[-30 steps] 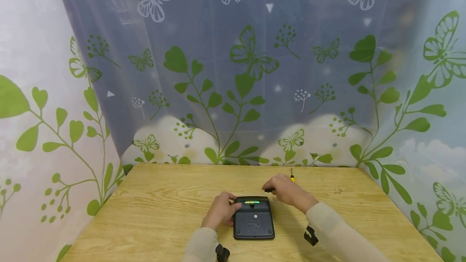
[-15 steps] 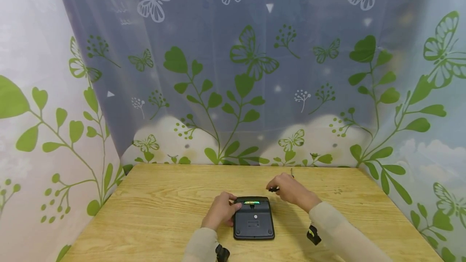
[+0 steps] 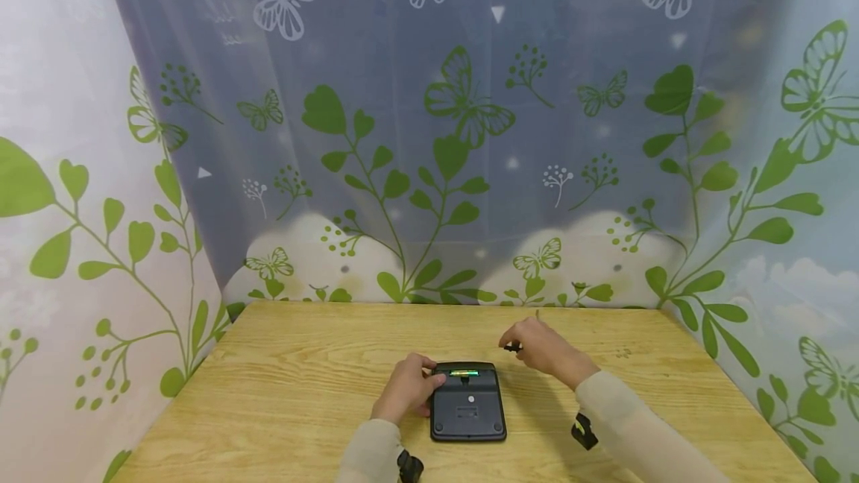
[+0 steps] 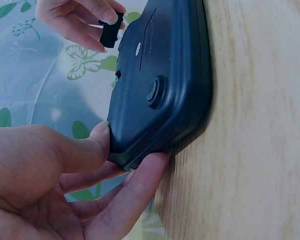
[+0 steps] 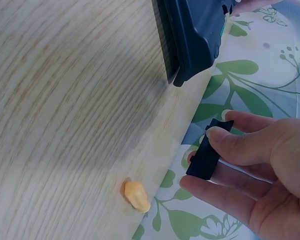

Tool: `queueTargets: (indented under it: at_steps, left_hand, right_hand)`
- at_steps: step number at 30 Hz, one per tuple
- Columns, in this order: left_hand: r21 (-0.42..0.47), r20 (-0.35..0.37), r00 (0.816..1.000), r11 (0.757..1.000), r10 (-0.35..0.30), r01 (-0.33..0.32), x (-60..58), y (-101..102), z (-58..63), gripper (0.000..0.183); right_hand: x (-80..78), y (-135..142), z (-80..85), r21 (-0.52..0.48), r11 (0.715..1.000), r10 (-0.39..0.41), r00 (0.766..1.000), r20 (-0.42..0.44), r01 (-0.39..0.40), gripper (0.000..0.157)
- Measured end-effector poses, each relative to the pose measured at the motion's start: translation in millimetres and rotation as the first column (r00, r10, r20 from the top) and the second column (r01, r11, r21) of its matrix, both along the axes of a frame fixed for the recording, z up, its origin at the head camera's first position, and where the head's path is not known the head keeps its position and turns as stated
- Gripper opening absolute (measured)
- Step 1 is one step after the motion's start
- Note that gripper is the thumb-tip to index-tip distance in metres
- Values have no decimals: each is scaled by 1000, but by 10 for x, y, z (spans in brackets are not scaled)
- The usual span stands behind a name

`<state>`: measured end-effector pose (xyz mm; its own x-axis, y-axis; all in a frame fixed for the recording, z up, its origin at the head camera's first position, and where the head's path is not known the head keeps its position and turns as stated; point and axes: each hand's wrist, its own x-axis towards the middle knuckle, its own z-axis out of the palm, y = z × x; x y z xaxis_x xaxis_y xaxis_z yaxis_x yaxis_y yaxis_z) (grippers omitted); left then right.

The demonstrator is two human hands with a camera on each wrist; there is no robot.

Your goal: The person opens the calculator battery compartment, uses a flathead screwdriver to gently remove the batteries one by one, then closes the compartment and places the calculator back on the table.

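Note:
A black calculator lies face down on the table, its back with round feet and a label turned up. In its uncovered battery slot sits a green battery. My left hand grips the calculator's upper left edge, thumb on the back and fingers at the side, as the left wrist view shows. To the right of the calculator, my right hand holds a small black battery cover above the table, pinched between thumb and fingers.
Behind my right hand lies a screwdriver, mostly hidden in the head view. Its yellow-orange handle shows in the right wrist view. The wooden table ends at a patterned curtain at the back and sides.
My right hand has moved a little to the right, away from the calculator, with the battery cover in its fingers. It now hides the screwdriver's handle. My left hand and the calculator stay put.

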<state>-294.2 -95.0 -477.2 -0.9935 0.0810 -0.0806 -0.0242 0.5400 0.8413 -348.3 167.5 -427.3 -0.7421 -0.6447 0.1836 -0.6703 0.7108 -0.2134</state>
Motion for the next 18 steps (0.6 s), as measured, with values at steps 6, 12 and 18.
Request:
queueTargets:
  at_steps: [6,12,18]
  left_hand:
    - [0,0,1000,1000,1,-1,-5,-1,-5,39]
    - [4,6,1000,1000,1,-1,-9,1,-9,39]
    - [3,13,1000,1000,9,-9,-3,5,0,40]
  right_hand:
    - [-6,45,10,6,1000,-20,1000,-8,20,30]
    - [-12,90,8,3,1000,-26,999,-27,26,31]
    - [-24,135,6,6,999,-47,999,-20,48,31]
